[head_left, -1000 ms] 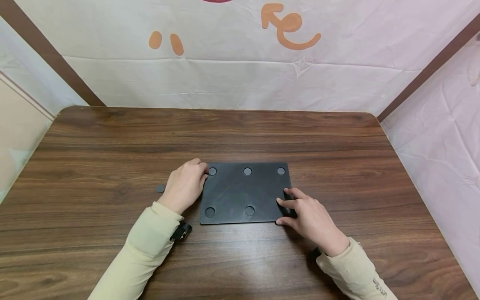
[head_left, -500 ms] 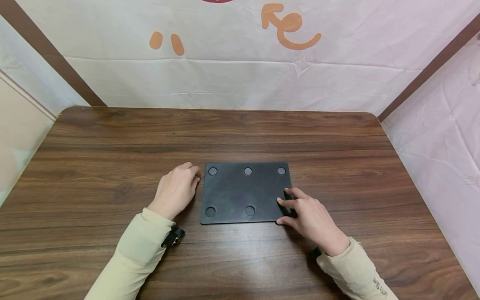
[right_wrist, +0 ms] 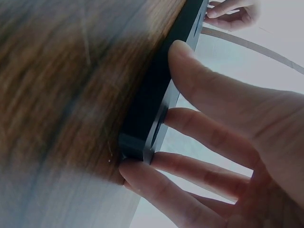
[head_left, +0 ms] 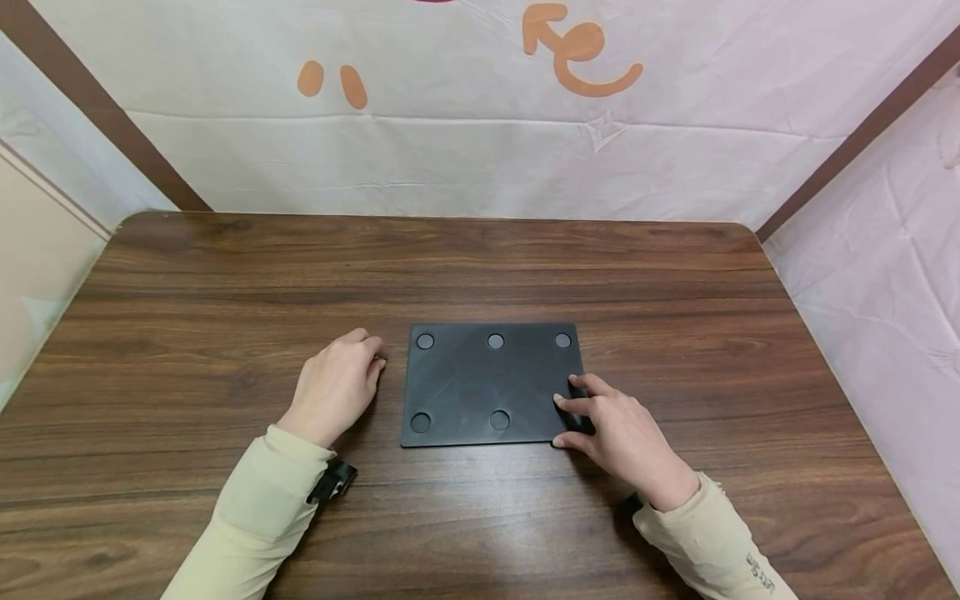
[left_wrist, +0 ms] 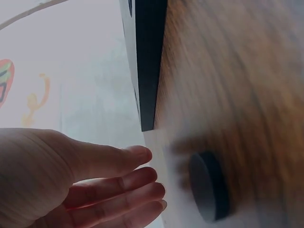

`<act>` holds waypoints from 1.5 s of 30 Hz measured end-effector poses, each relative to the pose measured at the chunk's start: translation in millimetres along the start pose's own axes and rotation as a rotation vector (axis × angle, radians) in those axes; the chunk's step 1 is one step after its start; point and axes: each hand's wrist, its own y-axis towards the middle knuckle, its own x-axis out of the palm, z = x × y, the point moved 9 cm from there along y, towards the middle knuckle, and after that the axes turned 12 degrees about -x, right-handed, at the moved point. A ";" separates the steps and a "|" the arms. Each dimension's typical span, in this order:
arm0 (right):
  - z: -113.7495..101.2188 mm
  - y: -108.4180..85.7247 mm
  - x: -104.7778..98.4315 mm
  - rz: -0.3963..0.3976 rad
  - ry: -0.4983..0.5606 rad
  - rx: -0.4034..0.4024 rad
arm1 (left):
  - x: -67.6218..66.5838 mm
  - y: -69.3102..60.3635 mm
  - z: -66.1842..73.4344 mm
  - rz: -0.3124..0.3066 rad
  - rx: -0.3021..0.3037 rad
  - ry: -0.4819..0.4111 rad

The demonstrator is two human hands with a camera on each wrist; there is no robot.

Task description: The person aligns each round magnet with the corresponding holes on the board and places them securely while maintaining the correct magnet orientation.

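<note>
A flat black rectangular board (head_left: 487, 379) lies on the table, with round recesses along its far and near edges. The far recesses look greyer than the near ones; I cannot tell whether they are filled. My right hand (head_left: 618, 425) holds the board's near right corner, thumb on the front edge, fingers on the top and right side. That corner is covered by the hand. Left of the board, my left hand (head_left: 333, 387) hovers with loosely bent fingers and nothing between them. Close to its fingertips, a dark round disc (left_wrist: 209, 187) lies on the table, hidden in the head view.
The wood-grain table (head_left: 480, 267) extends around the board on all sides. Behind it hangs a white printed sheet (head_left: 465, 158), with another sheet (head_left: 892, 225) along the right. A black strap device (head_left: 332, 482) sits on the left wrist.
My left hand has moved from the board's far left corner leftward, away from the board, and now hides the disc in the head view. The right hand and board stay in place.
</note>
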 end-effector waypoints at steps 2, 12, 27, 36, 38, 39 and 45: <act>0.0 0.0 0.2 0.000 -0.001 -0.002 | -1.1 -1.7 -2.8 0.003 -0.003 0.002; 0.9 0.3 0.3 0.002 0.003 0.008 | -7.3 -6.9 -18.1 -0.007 -0.053 0.001; 0.2 0.1 0.3 0.000 0.007 0.009 | -14.3 -14.8 -37.7 -0.029 -0.118 0.006; -0.2 0.3 -0.1 0.001 0.012 0.007 | -19.8 -18.9 -52.2 -0.072 -0.157 0.012; -0.1 0.2 -0.3 0.003 0.012 0.007 | -19.4 -19.0 -54.3 -0.082 -0.163 0.009; -0.1 0.1 -0.3 0.002 0.012 0.007 | -19.1 -19.0 -54.9 -0.085 -0.165 0.008; 0.2 -0.6 0.0 -0.003 0.009 0.008 | -17.6 -19.1 -55.6 -0.087 -0.163 0.005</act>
